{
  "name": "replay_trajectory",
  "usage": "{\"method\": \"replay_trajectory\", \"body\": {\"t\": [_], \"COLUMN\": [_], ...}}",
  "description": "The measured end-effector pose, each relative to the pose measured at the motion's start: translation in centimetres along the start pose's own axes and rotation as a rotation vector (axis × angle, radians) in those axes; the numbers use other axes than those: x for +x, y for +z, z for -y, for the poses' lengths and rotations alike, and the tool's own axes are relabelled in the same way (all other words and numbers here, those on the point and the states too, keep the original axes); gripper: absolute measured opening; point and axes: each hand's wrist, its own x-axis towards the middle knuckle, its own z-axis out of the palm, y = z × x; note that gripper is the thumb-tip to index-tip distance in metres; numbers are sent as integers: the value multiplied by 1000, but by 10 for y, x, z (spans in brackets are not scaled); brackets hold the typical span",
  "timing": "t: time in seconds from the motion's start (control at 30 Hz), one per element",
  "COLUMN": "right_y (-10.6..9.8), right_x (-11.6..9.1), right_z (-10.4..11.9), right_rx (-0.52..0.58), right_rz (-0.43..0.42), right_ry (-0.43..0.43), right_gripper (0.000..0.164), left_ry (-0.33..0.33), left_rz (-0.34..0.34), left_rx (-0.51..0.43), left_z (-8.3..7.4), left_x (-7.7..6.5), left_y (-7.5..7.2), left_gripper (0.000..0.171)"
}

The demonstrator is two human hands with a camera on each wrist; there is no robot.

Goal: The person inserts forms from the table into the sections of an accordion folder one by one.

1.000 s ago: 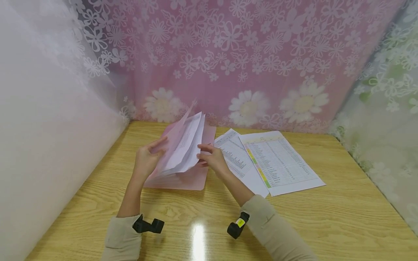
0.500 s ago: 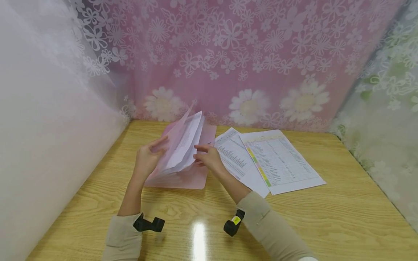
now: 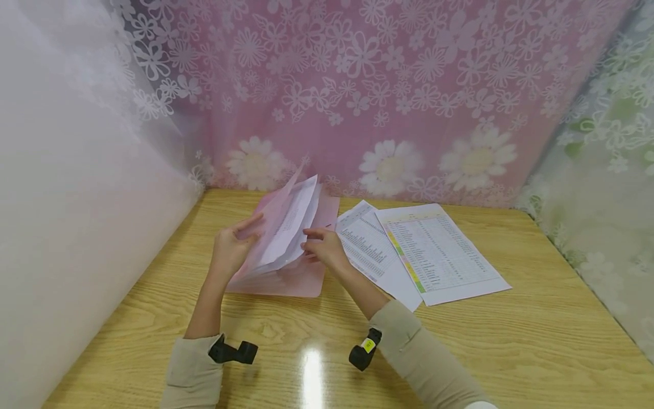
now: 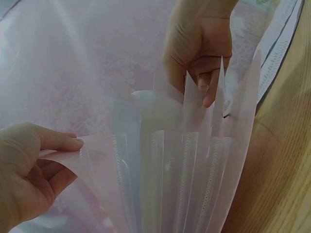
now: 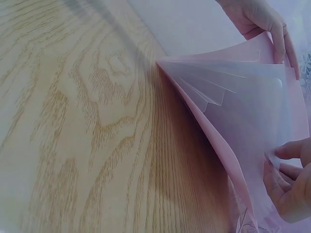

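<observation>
A pink display folder (image 3: 304, 284) stands partly open on the table, its clear plastic sleeves fanned out. Printed white sheets (image 3: 293, 224) show behind the raised cover. My left hand (image 3: 230, 250) pinches the edge of that pink cover (image 4: 97, 155) between thumb and fingers, holding it up and to the left. On the other side, my right hand (image 3: 327, 247) has thumb and fingers at the free edge of a clear sleeve (image 5: 252, 116), pinching it in the right wrist view. Several separate sleeves (image 4: 194, 165) with punched-strip edges spread between the two hands.
Two printed sheets lie right of the folder: a plain table printout (image 3: 368, 250) partly under a sheet with a coloured column (image 3: 441, 255). The wooden table (image 3: 276, 329) meets a pink flowered curtain (image 3: 327, 113) at the back and a white wall (image 3: 76, 199) on the left.
My right hand has shifted slightly left along the sleeves, deeper toward the folder. The left hand and the raised cover have stayed where they were.
</observation>
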Motion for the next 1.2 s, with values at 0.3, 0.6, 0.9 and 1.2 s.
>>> {"method": "replay_trajectory", "body": {"t": [0.3, 0.6, 0.9, 1.2], "right_y": [-14, -54, -104, -155], "right_x": [-4, 2, -5, -16], "right_z": [6, 2, -2, -7], "right_rx": [-13, -4, -40, -106], "right_rz": [-56, -83, -99, -144], "right_ry": [-85, -76, -69, -59], "right_gripper": [28, 26, 28, 33], "left_ry": [-10, -21, -17, -9], "left_rz": [-14, -10, -16, -21], "left_rx": [-7, -9, 4, -3], "left_z": [2, 2, 3, 3], "left_x": [-1, 0, -1, -1], "left_y": [0, -1, -1, 0], "left_gripper": [38, 38, 37, 38]}}
